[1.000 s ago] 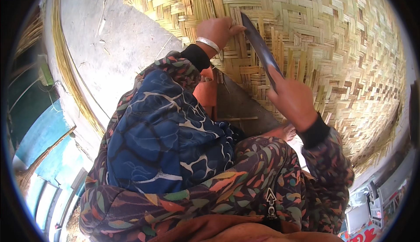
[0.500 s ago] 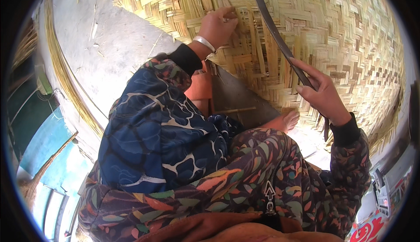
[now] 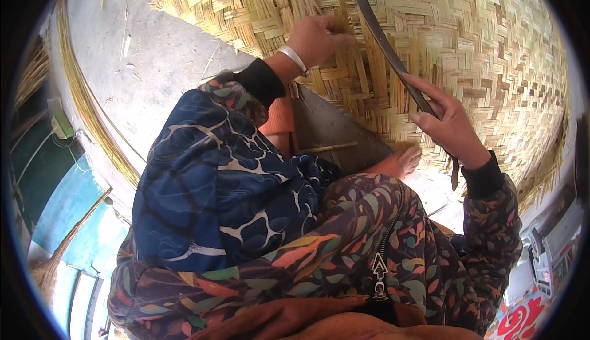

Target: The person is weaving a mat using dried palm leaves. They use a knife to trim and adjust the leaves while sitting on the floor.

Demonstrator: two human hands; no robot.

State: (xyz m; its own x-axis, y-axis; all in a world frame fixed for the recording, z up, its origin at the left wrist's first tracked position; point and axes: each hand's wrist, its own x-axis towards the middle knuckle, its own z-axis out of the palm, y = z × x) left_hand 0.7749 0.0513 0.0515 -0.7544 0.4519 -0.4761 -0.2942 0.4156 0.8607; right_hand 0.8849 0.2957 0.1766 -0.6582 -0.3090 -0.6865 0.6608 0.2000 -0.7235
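A large mat [image 3: 467,51] woven from pale, flat bamboo-like strips spreads out in front of me, its left edge slanting over the floor. My left hand [image 3: 316,40], a silver bangle at its wrist, is over the left part of the weave. Its fingers are closed on a flat strip [image 3: 343,23] that stands out from the weave; the fingertips are partly hidden. My right hand [image 3: 448,122] is wrapped round a long, dark, slightly curved blade [image 3: 384,42]. The blade points away from me over the mat, and its thin tail end shows below my hand.
My bare foot [image 3: 407,160] is at the mat's near edge. A thin stick [image 3: 332,147] lies on the grey floor [image 3: 166,51] between my legs. Long loose strips [image 3: 92,100] run along the left, beside a blue surface [image 3: 64,199]. Scraps litter the floor.
My left hand has shifted slightly right and nearer, with its fingers stretched further toward the blade. My right hand and the blade have moved a little to the left.
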